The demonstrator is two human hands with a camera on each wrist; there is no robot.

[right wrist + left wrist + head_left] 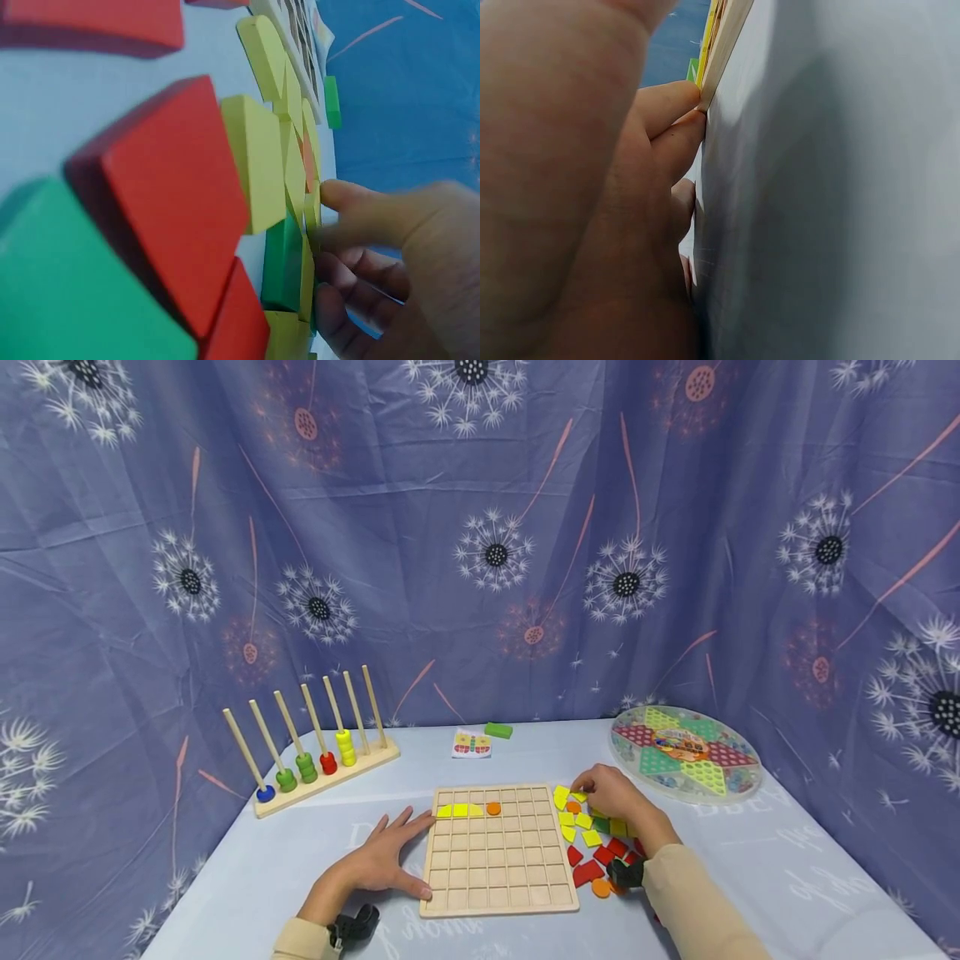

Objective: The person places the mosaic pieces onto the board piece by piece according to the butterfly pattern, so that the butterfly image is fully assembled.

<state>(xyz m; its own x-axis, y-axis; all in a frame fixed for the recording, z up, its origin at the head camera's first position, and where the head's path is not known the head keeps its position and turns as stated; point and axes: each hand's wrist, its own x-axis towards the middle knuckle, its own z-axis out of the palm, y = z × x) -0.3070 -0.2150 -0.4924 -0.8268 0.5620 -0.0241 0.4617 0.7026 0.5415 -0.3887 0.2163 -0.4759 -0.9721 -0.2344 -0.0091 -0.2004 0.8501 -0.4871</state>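
Observation:
The left hand [381, 858] lies beside the wooden grid board [498, 912], fingers spread, with fingertips at its left edge and the thumb at the near left corner. From close up, the left hand [630, 202] touches the board's side [724, 52]. Three yellow pieces [460, 811] and an orange disc [493, 808] sit in the grid's upper rows. Right of the board, the right hand [621, 795] reaches down among loose pieces, pinching a yellow piece [579, 796]. Bent fingers of the right hand [405, 247] bracket the yellow piece [312, 214].
Loose red pieces [588, 872] and orange discs [601, 887] lie right of the board. A peg stand with coloured rings [330, 781] stands at the back left. Behind the board are a pattern card [472, 744] and a green block [498, 730]; a round game board [686, 754] is at the back right.

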